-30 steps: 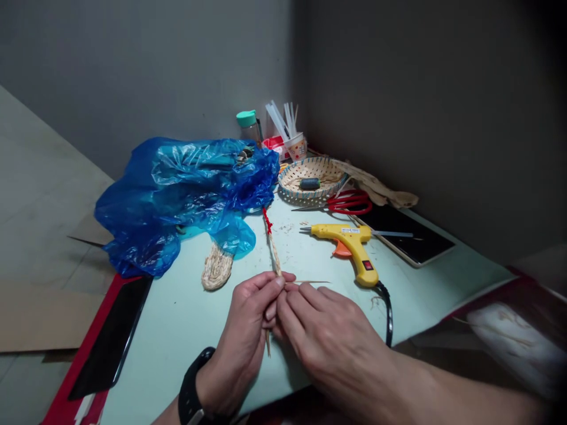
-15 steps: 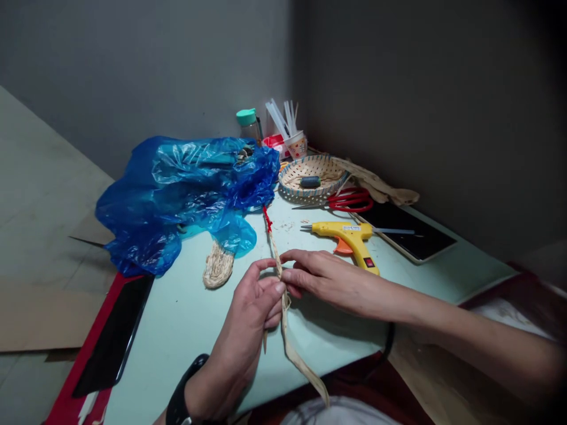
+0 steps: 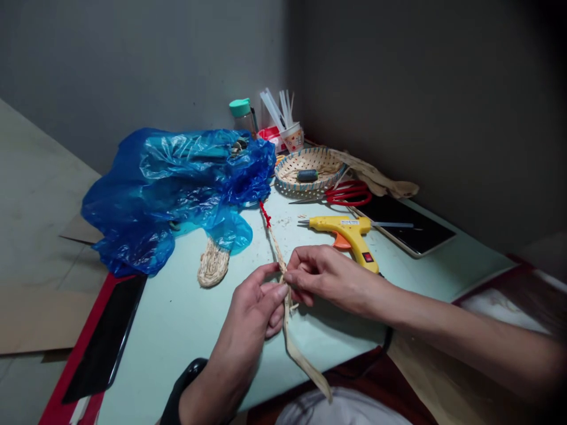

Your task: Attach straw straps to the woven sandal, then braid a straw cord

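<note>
A pale braid of dried plant fibre (image 3: 275, 245) runs from a red tie (image 3: 264, 213) at its far end down to my fingers. Thumb and fingers of my left hand (image 3: 263, 301) pinch the braid from the left. My right hand (image 3: 316, 274) grips it from the right, fingertips close to the left ones. Below the hands a long flat strand (image 3: 305, 366) hangs towards my lap, with short loose ends beside it. A coiled braided piece (image 3: 213, 265) lies to the left, partly under a blue plastic bag (image 3: 186, 177).
Right of the braid lie a yellow glue gun (image 3: 349, 227), red-handled scissors (image 3: 348, 193) and a black tablet (image 3: 407, 224). Behind them sits a woven basket (image 3: 287, 184) with a dark thread spool (image 3: 307, 175). A cup of glue sticks (image 3: 293, 139) and a green-lidded jar (image 3: 241, 112) stand at the back.
My right fingers have curled in closer on the braid, the index finger drawn back. Short loose ends show more below the hands. The whole view has shifted slightly.
</note>
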Tool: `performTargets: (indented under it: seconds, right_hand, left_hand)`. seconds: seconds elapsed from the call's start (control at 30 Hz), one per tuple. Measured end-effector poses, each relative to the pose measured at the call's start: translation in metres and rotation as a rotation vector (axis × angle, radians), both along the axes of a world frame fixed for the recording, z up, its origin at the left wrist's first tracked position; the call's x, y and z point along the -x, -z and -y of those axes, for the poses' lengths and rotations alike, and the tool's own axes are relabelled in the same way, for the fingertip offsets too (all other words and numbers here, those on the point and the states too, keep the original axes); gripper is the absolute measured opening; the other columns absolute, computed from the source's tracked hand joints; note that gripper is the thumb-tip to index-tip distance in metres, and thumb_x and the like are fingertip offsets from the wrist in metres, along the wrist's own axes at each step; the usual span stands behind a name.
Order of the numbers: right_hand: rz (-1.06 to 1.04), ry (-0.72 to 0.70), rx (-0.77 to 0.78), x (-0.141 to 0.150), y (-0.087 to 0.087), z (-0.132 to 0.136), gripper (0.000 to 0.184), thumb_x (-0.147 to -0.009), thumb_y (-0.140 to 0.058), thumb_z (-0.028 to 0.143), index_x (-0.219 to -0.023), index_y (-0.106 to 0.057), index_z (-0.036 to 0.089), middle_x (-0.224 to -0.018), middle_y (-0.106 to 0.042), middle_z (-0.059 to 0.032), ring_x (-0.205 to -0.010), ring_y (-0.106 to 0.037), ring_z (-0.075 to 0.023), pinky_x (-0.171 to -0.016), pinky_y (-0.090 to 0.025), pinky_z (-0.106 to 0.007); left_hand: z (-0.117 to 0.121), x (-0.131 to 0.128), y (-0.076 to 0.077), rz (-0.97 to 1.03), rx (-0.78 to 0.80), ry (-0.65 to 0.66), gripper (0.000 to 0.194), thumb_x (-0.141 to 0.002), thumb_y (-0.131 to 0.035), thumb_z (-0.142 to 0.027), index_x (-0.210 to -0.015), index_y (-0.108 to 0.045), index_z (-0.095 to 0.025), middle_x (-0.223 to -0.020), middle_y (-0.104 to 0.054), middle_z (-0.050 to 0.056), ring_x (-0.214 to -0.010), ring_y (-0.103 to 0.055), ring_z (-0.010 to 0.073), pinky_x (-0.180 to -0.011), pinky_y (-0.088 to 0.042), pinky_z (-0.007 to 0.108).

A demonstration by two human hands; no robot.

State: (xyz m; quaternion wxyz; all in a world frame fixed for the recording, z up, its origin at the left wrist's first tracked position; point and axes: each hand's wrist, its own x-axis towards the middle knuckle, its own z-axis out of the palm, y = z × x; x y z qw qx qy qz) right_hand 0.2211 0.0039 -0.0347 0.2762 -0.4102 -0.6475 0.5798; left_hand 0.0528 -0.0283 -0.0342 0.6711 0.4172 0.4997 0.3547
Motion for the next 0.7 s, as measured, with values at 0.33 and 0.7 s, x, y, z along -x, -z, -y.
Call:
performTargets:
  seconds: [0.33,0.7]
  right_hand:
    - [0.209,0.074,-0.307,-0.002,-0.012,0.006,0.015,-0.090,-0.052,0.020,-0.075,-0.056,0.019,-0.068,-0.068,0.0018,-0.064,-0.058,-0.0146,-0.060,-0.038,-0.025]
    - [-0.121,0.044,0.050,-0.006,-0.002,0.003,0.007,-0.086,-0.058,0.021,-0.080,-0.057,0.018,-0.070,-0.066,0.0011,-0.059,-0.051,-0.0121,-0.054,-0.033,-0.023]
  left_hand:
    - [0.020,0.006,-0.018,-0.770,-0.749,-0.063,0.010,-0.081,-0.067,-0.020,-0.078,-0.076,-0.023,-0.073,-0.074,0.005,-0.065,-0.063,0.0195,-0.066,-0.042,0.029]
    - [0.024,-0.004,-0.009,-0.643,-0.865,-0.093,0.017,-0.077,-0.071,-0.021,-0.092,-0.077,-0.026,-0.075,-0.066,0.008,-0.073,-0.054,0.0259,-0.071,-0.038,0.035]
